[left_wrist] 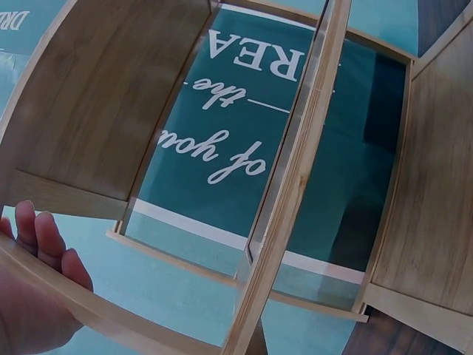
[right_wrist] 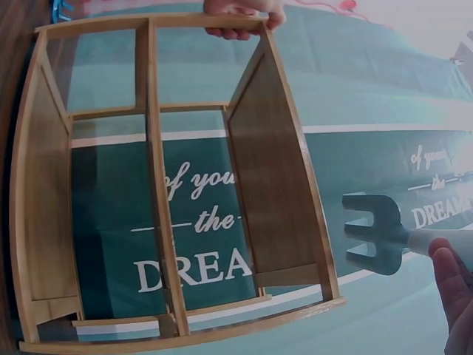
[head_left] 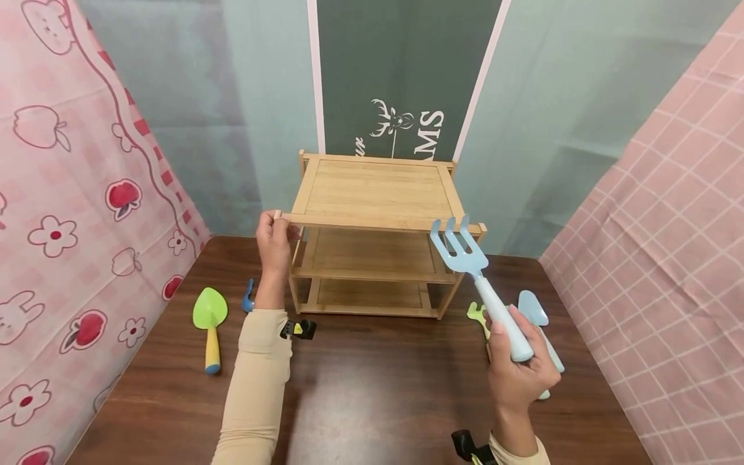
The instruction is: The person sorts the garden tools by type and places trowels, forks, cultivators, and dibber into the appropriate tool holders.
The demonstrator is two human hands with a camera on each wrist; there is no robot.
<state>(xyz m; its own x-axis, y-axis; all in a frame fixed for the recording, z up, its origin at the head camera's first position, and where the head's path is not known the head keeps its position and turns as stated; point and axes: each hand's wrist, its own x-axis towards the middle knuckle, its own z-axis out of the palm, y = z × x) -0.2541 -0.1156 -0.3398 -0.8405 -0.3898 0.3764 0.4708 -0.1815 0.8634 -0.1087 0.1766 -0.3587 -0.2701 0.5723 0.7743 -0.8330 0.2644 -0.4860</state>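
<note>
A three-tier wooden shelf [head_left: 383, 190] stands at the back of the table. My left hand [head_left: 274, 245] grips its front left upright near the top; in the left wrist view the fingers [left_wrist: 50, 240] curl round the wooden post. In my right hand [head_left: 520, 368] is a light blue hand fork [head_left: 462, 255], gripped by its pale handle, tines pointing up and away. In the head view the fork overlaps the shelf's front right corner, while the right wrist view shows its tines [right_wrist: 362, 233] beside the shelf, apart from it.
On the table's left lie a green trowel [head_left: 210, 310] with a yellow handle and a blue tool [head_left: 248, 297] partly behind the left arm. At right lie a light blue trowel [head_left: 533, 309] and a small green fork [head_left: 478, 314], partly hidden by the right hand. Patterned cloths hang around the table.
</note>
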